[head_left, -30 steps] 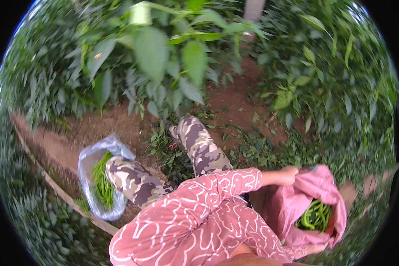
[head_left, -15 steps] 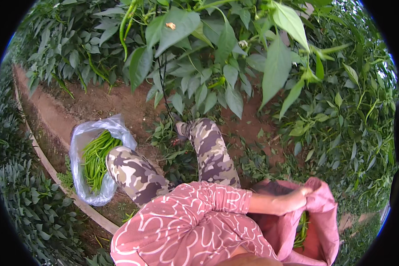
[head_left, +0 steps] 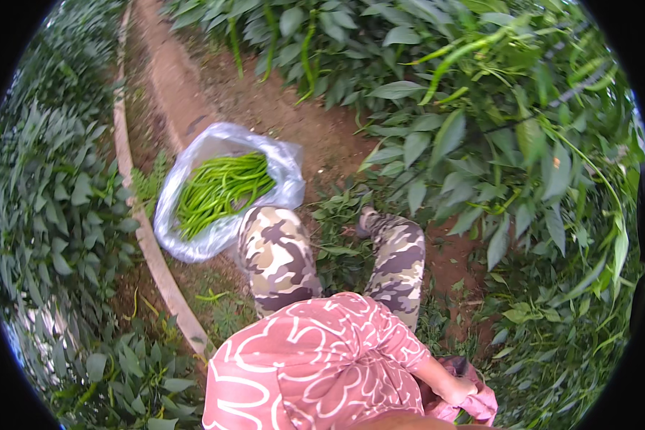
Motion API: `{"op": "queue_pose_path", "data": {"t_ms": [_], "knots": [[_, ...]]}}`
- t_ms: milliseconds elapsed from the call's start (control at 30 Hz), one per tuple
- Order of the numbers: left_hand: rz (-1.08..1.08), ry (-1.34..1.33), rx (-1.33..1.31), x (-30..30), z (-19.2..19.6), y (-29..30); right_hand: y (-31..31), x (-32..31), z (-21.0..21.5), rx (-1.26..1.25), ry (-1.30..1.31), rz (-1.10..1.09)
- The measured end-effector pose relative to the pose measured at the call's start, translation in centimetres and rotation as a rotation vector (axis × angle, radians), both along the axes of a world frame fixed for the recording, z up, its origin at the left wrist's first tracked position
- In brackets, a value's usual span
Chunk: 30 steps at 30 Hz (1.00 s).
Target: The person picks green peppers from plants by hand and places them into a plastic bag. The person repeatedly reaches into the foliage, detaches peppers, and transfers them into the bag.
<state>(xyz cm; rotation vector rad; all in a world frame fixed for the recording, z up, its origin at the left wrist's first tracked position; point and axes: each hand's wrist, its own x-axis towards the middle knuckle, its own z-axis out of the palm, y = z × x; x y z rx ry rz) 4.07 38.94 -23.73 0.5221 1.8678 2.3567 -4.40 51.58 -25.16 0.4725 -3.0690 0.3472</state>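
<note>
Pink bag (head_left: 484, 408) is low down at the right, next to the person's body, and most of it is cut off by the bottom edge. The left hand (head_left: 457, 389) reaches across the body to it. Its grip is closed on the edge of the pink cloth, but the fingers are tucked down and hard to see. A tiny bit of green shows by the cloth under the hand, too small for me to tell what it is. The right hand is out of sight, so I cannot tell how its grip is. The pink top (head_left: 301, 358) with white wavy lines hides much of what is below it. A clear plastic bag (head_left: 163, 215) sits open on the brown dirt (head_left: 322, 136), just beside the left knee. Long green peppers (head_left: 222, 190) lie in a heap inside it, and the ones at the bottom are hidden. Two legs in spotty camouflage pants (head_left: 279, 247) stick out in front, and only part of a dark shoe (head_left: 364, 218) peeks out by the leaves. Big leafy plants (head_left: 451, 136) fill the right side, a bit blurry near the top. A pale strip (head_left: 165, 287) curves along the left.
</note>
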Motion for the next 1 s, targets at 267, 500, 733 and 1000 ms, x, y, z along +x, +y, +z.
{"op": "queue_pose_path", "data": {"t_ms": [267,500,733,1000], "knots": [[0.001,0.123,-0.009,-0.3,-0.2,-1.6,-2.9,-2.1,0.4,0.108,-0.016,0.015],[0.029,0.091,-0.136,2.0,-0.6,-5.4,-4.2,-3.3,1.0,0.152,-0.032,0.028],[0.037,0.097,-0.228,5.0,-0.9,-8.5,-3.2,-2.7,2.4,0.192,-0.044,-0.015],[0.155,0.096,-0.191,8.0,-0.7,-11.7,0.5,-1.5,4.4,0.285,-0.075,-0.066]]}}
